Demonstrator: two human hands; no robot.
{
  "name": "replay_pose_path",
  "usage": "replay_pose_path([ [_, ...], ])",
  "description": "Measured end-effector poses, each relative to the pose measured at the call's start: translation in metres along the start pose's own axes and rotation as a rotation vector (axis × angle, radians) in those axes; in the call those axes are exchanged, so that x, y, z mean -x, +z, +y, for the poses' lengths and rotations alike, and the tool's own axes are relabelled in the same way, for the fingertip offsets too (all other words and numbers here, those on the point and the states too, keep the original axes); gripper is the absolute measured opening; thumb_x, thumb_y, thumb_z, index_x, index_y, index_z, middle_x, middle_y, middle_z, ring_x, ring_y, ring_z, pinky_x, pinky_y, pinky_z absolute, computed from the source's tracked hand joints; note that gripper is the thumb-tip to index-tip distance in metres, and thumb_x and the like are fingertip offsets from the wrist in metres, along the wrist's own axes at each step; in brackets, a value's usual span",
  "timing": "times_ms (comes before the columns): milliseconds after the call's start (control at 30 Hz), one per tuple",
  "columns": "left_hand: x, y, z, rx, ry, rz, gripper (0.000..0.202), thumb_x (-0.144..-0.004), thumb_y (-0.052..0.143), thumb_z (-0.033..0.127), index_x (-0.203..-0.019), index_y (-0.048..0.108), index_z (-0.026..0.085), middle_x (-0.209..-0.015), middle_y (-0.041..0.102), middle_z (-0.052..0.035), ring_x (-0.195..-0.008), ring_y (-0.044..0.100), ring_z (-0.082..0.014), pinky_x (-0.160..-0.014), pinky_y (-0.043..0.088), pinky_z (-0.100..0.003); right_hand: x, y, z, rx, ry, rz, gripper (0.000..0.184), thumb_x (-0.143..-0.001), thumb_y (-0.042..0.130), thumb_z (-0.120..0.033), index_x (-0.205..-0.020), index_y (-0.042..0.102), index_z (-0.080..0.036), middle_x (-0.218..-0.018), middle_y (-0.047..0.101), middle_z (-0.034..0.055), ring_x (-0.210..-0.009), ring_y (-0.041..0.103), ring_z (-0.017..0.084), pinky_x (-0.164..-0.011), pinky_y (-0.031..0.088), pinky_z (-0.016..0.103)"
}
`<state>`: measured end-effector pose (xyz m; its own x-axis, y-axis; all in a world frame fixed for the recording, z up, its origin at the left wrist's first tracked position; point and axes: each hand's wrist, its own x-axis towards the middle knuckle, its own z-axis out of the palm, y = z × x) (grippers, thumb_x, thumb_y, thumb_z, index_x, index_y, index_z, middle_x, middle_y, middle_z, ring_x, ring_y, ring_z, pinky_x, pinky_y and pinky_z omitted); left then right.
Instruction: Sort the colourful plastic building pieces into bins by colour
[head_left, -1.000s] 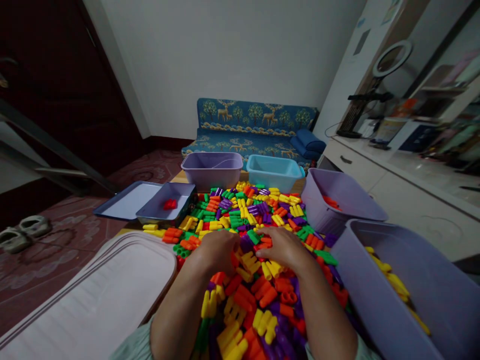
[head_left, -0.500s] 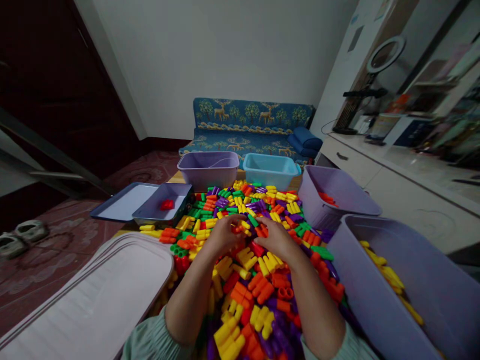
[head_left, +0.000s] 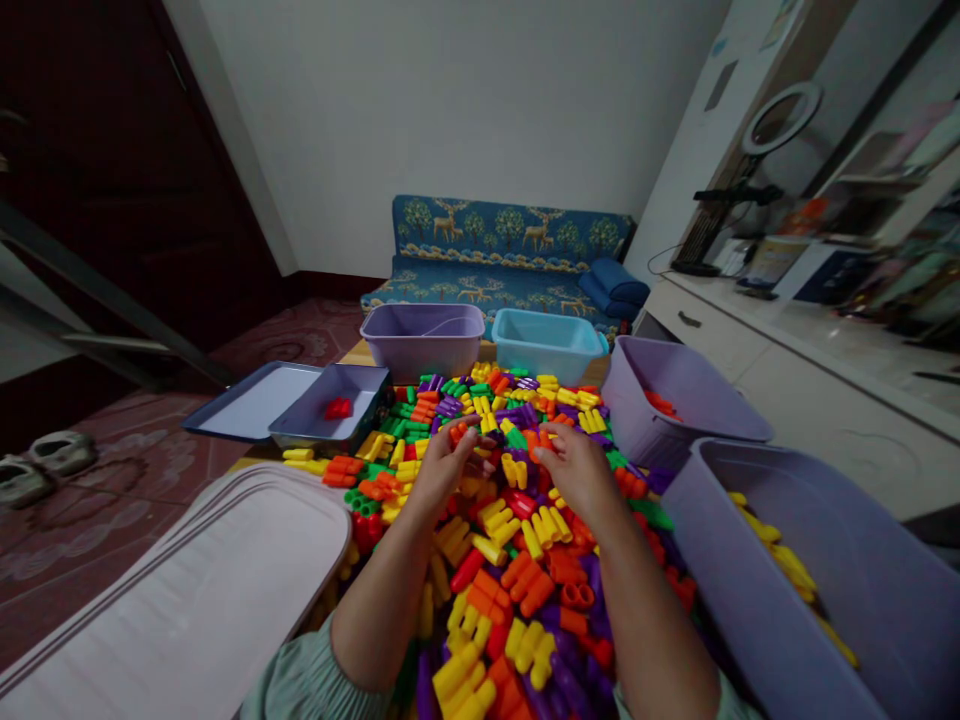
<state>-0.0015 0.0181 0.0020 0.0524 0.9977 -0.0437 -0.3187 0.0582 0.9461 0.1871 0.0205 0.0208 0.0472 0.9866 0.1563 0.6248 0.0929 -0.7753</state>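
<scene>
A wide heap of bullet-shaped plastic building blocks (head_left: 525, 575) in yellow, orange, red, green and purple covers the tabletop. My left hand (head_left: 444, 470) is over the heap's middle, its fingers curled round an orange block (head_left: 457, 433). Facing it, my right hand (head_left: 576, 468) pinches another orange block (head_left: 535, 442) between thumb and fingers. Between the two hands lie a yellow block (head_left: 514, 470) and a red block (head_left: 520, 503). Part of each held block is hidden by the fingers.
A purple bin (head_left: 424, 358) and a light-blue bin (head_left: 547, 360) stand behind the heap. On the right, one purple bin (head_left: 637, 410) holds orange blocks and a nearer bin (head_left: 739, 590) yellow ones. Left are an open tin (head_left: 315, 432) with red blocks and stacked white lids (head_left: 202, 590).
My hands have moved apart, the right one slightly to the right. Orange blocks now show at the fingers of both hands, and the yellow block between them is uncovered. The view has shifted slightly.
</scene>
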Motion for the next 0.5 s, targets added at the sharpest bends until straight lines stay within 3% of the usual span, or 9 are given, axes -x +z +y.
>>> replay_pose_path([
  [67,0.001,0.002,0.001,0.102,0.015,-0.046,0.055,-0.081,0.066,0.046,-0.123,0.053,0.012,-0.104,0.070,-0.0142,-0.070,0.069,-0.0179,-0.062,0.056,-0.030,0.002,-0.001,-0.007,-0.223,-0.017,0.007,0.026,-0.077,0.062,-0.025,-0.102,0.067,-0.017,-0.100,0.073,0.0092,-0.095,0.068,0.023,-0.082,0.052,0.032],
  [233,0.004,0.005,0.004,0.402,-0.058,-0.269,0.052,-0.090,0.055,0.045,-0.133,0.051,0.016,-0.124,0.063,-0.0150,-0.102,0.066,-0.0223,-0.085,0.054,-0.035,0.012,0.014,-0.029,-0.689,-0.015,-0.243,0.031,-0.072,0.068,-0.039,-0.095,0.065,-0.018,-0.086,0.069,0.0036,-0.071,0.062,0.017,-0.047,0.045,0.022],
  [367,0.004,0.004,0.003,0.485,-0.088,-0.385,0.055,-0.093,0.047,0.047,-0.140,0.045,0.019,-0.130,0.060,-0.0139,-0.114,0.059,-0.0249,-0.091,0.051,-0.037,0.016,0.034,-0.031,-0.700,-0.003,-0.226,0.025,-0.071,0.068,-0.035,-0.087,0.063,-0.017,-0.077,0.062,-0.0001,-0.055,0.053,0.010,-0.045,0.043,0.021],
  [500,0.006,0.005,0.004,0.470,-0.126,-0.391,0.063,-0.092,0.044,0.054,-0.145,0.039,0.019,-0.118,0.065,-0.0148,-0.104,0.064,-0.0259,-0.081,0.052,-0.036,0.015,0.041,-0.028,-0.719,0.020,-0.206,0.035,-0.070,0.070,-0.033,-0.099,0.058,-0.019,-0.086,0.064,0.0018,-0.065,0.059,0.013,-0.047,0.044,0.021],
])
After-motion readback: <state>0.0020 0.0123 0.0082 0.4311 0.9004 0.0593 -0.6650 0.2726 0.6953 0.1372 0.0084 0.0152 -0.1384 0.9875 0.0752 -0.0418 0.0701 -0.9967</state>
